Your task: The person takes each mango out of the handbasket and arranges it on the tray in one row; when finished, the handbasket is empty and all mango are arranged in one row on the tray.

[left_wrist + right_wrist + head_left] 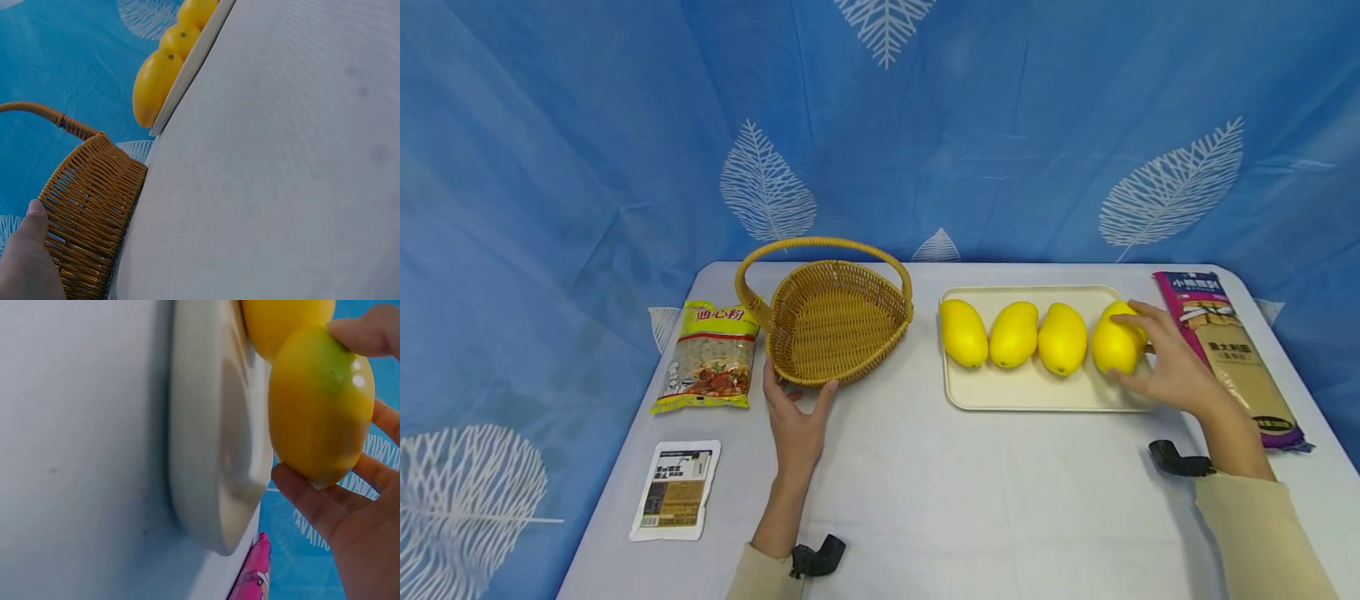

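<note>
My left hand (pixel 797 421) holds the near left side of a wicker basket (pixel 880 358) with a tall arched handle, thumb and fingers spread around its outer wall. In the left wrist view the thumb (pixel 34 234) lies at the basket's rim. The basket's inside shows bare weave. My right hand (pixel 1172 362) grips a yellow mango (pixel 1112 342) at the right end of a cream tray (pixel 1037 400). The right wrist view shows this mango (pixel 322 406) with a greenish patch, between thumb and fingers, beside the tray's rim. Several more mangoes (pixel 1013 335) lie in a row to its left.
A bag of pasta (pixel 711 358) lies left of the basket, with a small white-edged packet (pixel 676 490) nearer the front. A long purple and tan package (pixel 1232 358) lies right of the tray, beside my right forearm. Blue leaf-patterned cloth (pixel 985 125) hangs behind the table.
</note>
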Demonstrator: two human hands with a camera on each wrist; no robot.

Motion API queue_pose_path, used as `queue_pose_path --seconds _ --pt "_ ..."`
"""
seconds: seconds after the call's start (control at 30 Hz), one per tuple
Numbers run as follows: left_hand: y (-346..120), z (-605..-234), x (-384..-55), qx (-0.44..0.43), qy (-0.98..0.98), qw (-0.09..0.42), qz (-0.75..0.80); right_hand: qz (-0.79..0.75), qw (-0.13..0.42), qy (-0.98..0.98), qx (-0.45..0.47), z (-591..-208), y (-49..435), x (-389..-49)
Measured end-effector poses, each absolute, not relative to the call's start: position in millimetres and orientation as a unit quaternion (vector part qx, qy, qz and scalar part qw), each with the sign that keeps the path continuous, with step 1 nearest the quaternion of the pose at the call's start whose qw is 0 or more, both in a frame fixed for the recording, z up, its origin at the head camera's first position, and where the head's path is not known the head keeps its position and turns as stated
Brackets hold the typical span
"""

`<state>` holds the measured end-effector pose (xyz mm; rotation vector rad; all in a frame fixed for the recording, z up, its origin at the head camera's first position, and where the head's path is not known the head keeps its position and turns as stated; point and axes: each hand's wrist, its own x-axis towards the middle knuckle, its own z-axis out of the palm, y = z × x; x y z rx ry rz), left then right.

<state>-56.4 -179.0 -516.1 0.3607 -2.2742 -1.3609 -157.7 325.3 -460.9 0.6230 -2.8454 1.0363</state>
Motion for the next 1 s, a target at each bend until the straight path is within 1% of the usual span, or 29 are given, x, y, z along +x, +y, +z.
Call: queue_pose_path --seconds 0.17,0.47,0.87,1.0 --pt "-179.6 -515.9 -55.9 0.127 -0.826 0.240 -0.494 0.337 -0.001 -0.919 0.205 -464.2 324.2 -155.7" --pt "-179.0 -516.2 -55.3 0.126 -0.824 0.237 -0.498 0.332 -0.038 -0.922 0.198 -468.5 320.3 -154.8" --pt "-177.8 -515.8 -55.9 0.121 -0.824 0.240 -0.499 0.316 -0.015 -0.931 0.184 -466.2 322.6 -153.1" --pt "-178.2 -515.7 -55.6 0.123 -0.824 0.239 -0.499 0.313 0.003 -0.933 0.175 -462.7 323.0 -150.7"
